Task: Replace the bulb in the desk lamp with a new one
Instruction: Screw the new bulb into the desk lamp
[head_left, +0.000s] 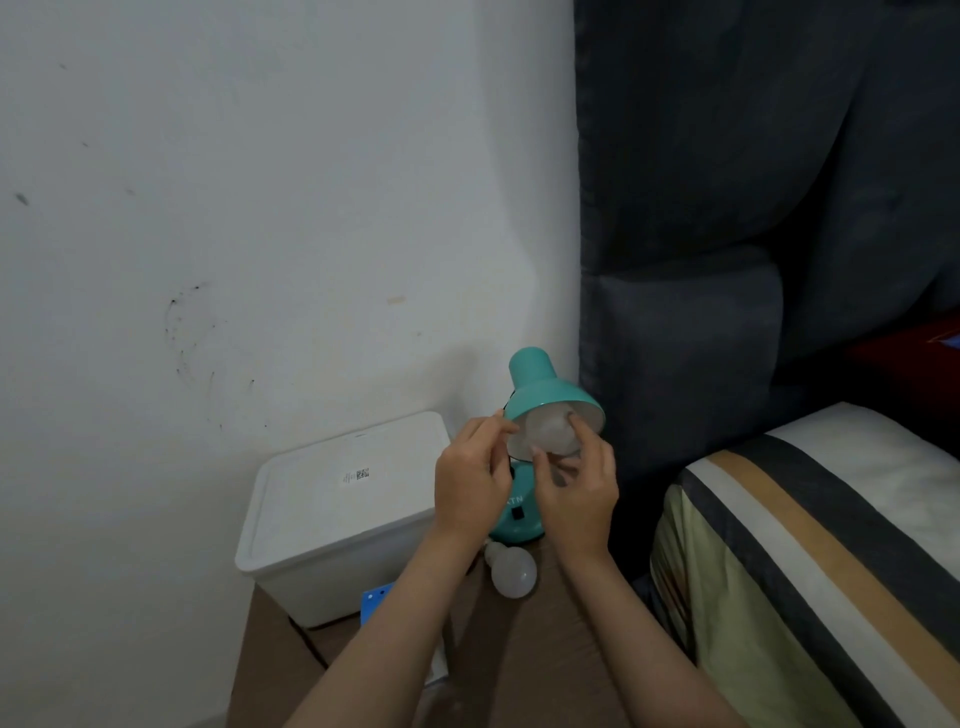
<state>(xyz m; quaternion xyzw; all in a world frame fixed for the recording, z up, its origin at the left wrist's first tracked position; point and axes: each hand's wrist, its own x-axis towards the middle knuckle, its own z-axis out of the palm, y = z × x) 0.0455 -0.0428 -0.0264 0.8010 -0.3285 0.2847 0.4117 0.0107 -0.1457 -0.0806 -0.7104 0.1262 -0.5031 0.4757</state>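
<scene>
White frosted bulb in the shade (548, 432) is pinched by the right hand (574, 493), fingers (575, 422) curled round the glass, thumb under it. Left hand (470, 480) steadies the shade rim, fingertips on its left edge, not closed round anything. Teal lamp shade (545, 387) tilts down toward the camera; teal base (517, 519) sits below on the brown table (519, 649), near the wall.

Second bulb (511, 570) lies loose on the table just in front of the base, touching nothing else visible. White lidded bin (337, 514) stands to the left.

Stage unclear: can't tell if the held bulb is the old one being unscrewed or the new one going in. Either way, a twist in the socket is in progress, and the swap is not finished.
</scene>
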